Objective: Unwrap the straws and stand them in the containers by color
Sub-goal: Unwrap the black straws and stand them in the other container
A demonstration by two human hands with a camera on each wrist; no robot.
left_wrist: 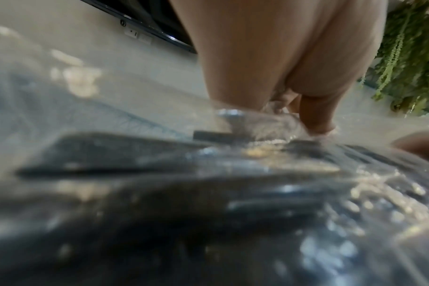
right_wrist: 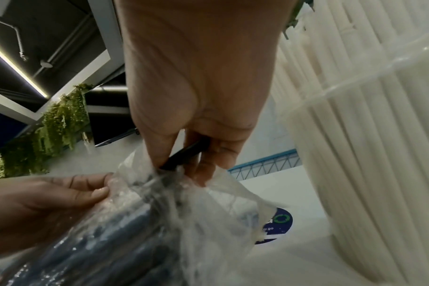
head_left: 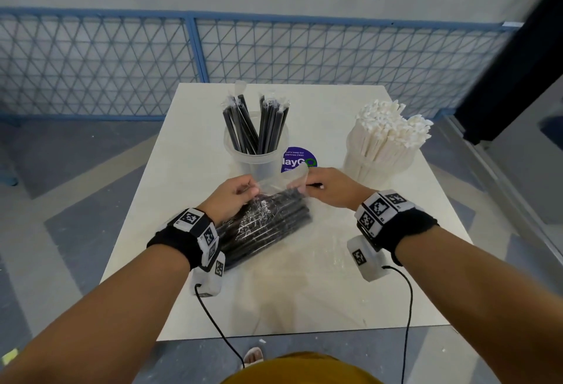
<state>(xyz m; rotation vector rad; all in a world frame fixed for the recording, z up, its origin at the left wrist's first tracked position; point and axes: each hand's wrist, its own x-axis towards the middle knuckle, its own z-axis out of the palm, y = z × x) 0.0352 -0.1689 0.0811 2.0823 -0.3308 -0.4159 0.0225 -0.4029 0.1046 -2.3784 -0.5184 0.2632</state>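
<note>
A clear plastic bag of black straws (head_left: 268, 219) lies slantwise on the white table (head_left: 304, 292). My left hand (head_left: 234, 197) pinches the bag's open mouth (right_wrist: 125, 185) at its left side. My right hand (head_left: 329, 185) reaches into the mouth and pinches one black straw (right_wrist: 184, 156) between thumb and fingers. In the left wrist view the blurred bag (left_wrist: 208, 203) fills the lower half, with my left fingers (left_wrist: 316, 114) on the plastic. Behind stand a clear cup of black straws (head_left: 256, 136) and a clear cup packed with white straws (head_left: 387, 139).
A round purple sticker (head_left: 297, 159) lies on the table between the two cups. A blue mesh fence (head_left: 195, 48) runs behind the table. Cables hang from both wrist cameras over the table's near edge.
</note>
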